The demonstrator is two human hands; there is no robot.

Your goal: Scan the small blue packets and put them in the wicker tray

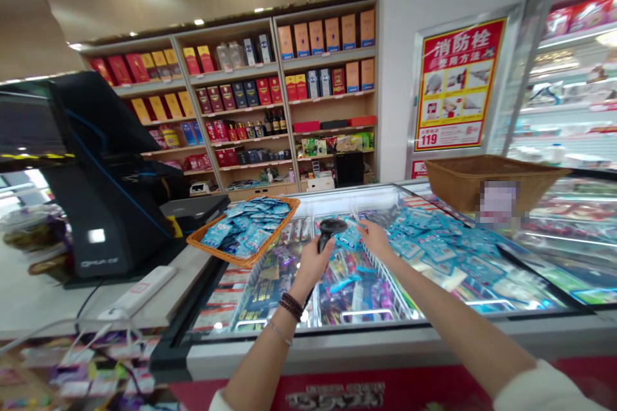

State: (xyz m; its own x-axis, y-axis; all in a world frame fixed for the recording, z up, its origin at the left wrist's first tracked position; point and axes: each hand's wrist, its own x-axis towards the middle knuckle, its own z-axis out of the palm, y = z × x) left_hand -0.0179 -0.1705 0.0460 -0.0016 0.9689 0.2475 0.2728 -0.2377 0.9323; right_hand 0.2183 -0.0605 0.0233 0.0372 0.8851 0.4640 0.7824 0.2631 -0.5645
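the left hand (312, 264) curls its fingers around a black barcode scanner (330, 230), the right hand (376, 239) pinches a blue packet (351, 237) above an open chest freezer (366, 332), wooden shelves of boxed liquor (277, 70) beyond.

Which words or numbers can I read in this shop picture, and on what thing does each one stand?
"消防栓": large title on the red sign.
"119": lower part of the same sign.
Small print on the red sign, shelf boxes and red freezer strip: too small or blurred to read.
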